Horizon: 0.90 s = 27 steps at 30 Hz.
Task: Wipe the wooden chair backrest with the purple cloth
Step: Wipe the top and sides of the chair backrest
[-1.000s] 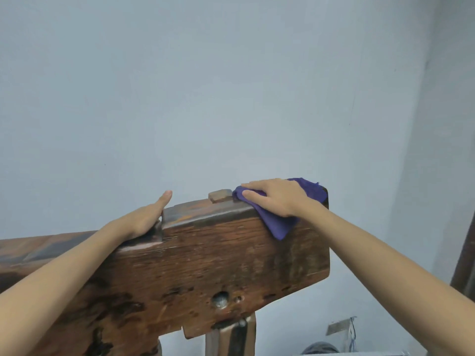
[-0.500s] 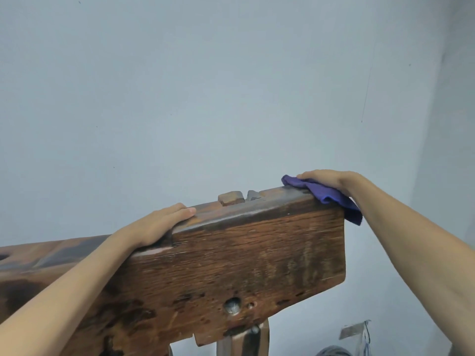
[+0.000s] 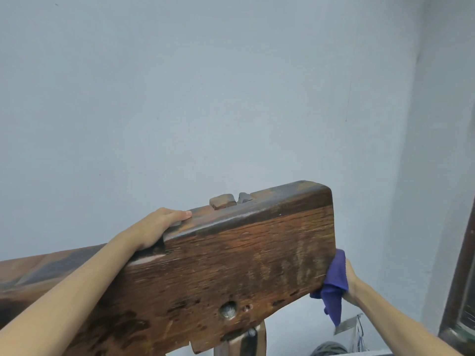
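Wall [image 3: 205,98]: pale blue-grey, plain, seen behind everything else.

Wooden chair backrest [image 3: 231,265]: a thick dark-stained plank, worn and pitted, shown tilted upward to the right. A round hole with a metal fastener [image 3: 228,310] is set low in its face. A small raised wooden block [image 3: 222,201] is seated in a notch on the top edge. An upright post [image 3: 241,340] is joined beneath.

Left hand [image 3: 156,229]: laid on the top edge at a step in the plank, fingers curled over the far side, nothing held but the wood itself.

Right hand [image 3: 349,283]: largely hidden behind the plank's right end; it appears closed around the cloth, pressing it to the end face.

Purple cloth [image 3: 335,286]: bunched against the lower right end of the backrest, touching the wood, with a loose tail hanging down below the hand.

Dark frame [image 3: 460,278]: partly seen at the right margin.
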Tool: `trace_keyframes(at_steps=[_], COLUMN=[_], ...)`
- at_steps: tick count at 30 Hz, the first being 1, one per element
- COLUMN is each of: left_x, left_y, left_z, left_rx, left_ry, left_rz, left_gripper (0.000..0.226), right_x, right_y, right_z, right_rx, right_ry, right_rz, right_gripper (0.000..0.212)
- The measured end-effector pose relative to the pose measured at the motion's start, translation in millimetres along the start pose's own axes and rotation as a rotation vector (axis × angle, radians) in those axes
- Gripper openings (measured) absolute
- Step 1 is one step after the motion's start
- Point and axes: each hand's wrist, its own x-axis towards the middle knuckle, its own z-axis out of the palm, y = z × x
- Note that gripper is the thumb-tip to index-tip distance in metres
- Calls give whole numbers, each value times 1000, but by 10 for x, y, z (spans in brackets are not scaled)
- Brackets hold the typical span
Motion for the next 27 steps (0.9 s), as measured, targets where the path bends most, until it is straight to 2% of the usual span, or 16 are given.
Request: trace_keyframes(at_steps=[1,2,3,5,6,8,10,12,14,16,18,19,20,22,25,27], left_x=[-6,-13,-24,-41,-36,-28,-16,-7,9,13,-20,-52,-78,-112,-173,-234], left_y=[8,22,37,66,81,77,60,39,26,38,54,69,86,104,99,89], left_z=[4,9,14,8,7,-6,0,6,21,22,3,-2,-8,-28,-85,-120], left_rx=[0,-1,-2,-15,-21,-15,-1,7,5,-6,-20,-26,-31,-22,31,44], left_ry=[2,15,27,25,17,23,45,55,46,32,20,23,45,168,379,455], left_rz=[-7,-10,-11,-8,-8,-41,-114,-164,-173,-190,-206,-207,-207,-206,-217,-216], left_gripper=[63,63,61,61,62,65,71,78,85,94,99,99,96,87,90,90], right_x=[-94,-94,-125,-92,-103,-186,-303,-343,-378,-519,-588,-667,-733,-779,-765,-753], right_y=[46,101,68,-144,-233,-505,-882,-1290,-1521,-1762,-1965,-2041,-2090,-2145,-2196,-2235], right_z=[38,9,11,-8,-42,16,62,116,36,159,531,762,969,1251,1321,1246], right_rx=[-100,-185,-143,110,163,285,410,316,85,-349,-885,-1049,-1095,-1055,-995,-801], right_ry=[-106,-96,14,275,328,358,400,457,464,430,235,154,68,-66,-181,-249], right_rz=[119,196,144,-21,-75,-113,-95,-279,-520,-691,-828,-862,-895,-934,-884,-785], right_gripper=[25,33,48,105,122,101,90,78,74,63,52,51,51,50,44,40])
